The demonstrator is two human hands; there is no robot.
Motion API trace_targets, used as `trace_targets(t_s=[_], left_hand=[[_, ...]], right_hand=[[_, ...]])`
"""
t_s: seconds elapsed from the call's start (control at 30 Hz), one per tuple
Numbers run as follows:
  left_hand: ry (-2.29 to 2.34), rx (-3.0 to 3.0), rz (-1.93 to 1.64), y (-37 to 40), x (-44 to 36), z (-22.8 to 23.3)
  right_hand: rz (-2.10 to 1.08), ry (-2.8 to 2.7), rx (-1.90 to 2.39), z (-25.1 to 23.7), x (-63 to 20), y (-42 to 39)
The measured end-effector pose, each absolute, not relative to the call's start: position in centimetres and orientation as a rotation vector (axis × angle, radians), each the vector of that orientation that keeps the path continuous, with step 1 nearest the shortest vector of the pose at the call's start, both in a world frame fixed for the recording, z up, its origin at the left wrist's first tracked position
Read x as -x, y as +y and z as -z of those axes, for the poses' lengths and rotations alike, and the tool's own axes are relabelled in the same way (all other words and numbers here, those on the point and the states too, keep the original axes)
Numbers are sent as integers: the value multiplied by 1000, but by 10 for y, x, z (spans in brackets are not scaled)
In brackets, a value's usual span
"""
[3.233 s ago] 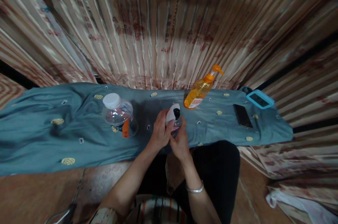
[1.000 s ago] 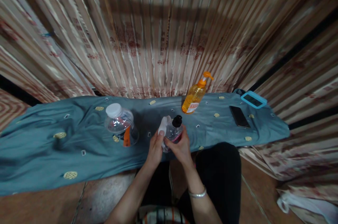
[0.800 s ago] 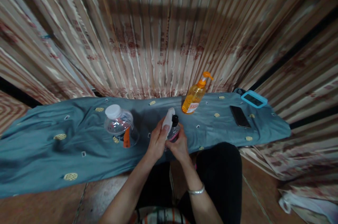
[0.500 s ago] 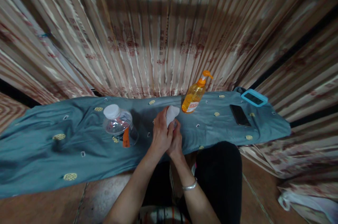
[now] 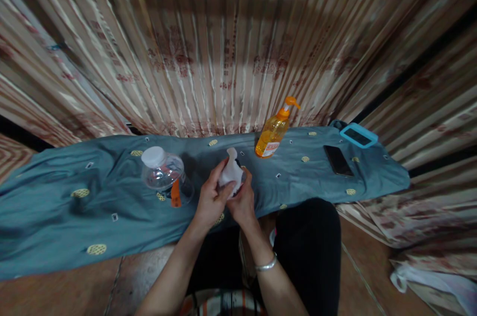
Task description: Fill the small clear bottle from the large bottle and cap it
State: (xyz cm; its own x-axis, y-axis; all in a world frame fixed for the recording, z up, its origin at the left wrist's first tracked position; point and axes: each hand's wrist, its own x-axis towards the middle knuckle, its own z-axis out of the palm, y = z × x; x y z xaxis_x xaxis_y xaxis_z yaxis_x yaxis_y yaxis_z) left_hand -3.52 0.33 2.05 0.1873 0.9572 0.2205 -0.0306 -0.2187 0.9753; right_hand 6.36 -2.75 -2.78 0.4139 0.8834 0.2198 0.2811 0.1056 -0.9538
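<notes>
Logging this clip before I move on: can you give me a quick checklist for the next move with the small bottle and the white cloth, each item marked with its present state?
1. Left hand holds the white cloth: ok.
2. Right hand grips the small bottle under the cloth: ok, though the bottle is almost fully hidden.
3. Small bottle's cap closed: cannot tell, the cloth covers it.
4. Large clear bottle stands apart from the hands, white cap on: ok.
5. Orange pump bottle upright on the blue cloth, out of the hands' way: ok.
6. Black phone lies far from the hands: ok.
</notes>
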Motion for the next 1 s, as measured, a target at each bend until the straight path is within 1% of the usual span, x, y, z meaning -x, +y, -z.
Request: trace_targets(t_s=[0.23,0.33,0.6,0.8,0.9,1.0], left_hand=[[1058,-1856,-1251,20,22,-39],[1146,-1930,-1216,25,13,-45],[984,-1819,-1035,33,23,-39],[981,-1827,-1208,19,26,-19],[998,-1732,-1278,12,25,-10],[1065,-1544,-1258,8,26,-1]], right_hand=[[-632,-1144,1356,30,-68,-25],[-643,-1140,1346,31,-70,-24],[-739,-1101,1381,27,-72,-27],[-773,-1135,1342,29,-76,-28],[-770,-1150,1330,27,-77,-30],[-761,-1160,1338,23,-77,-32]])
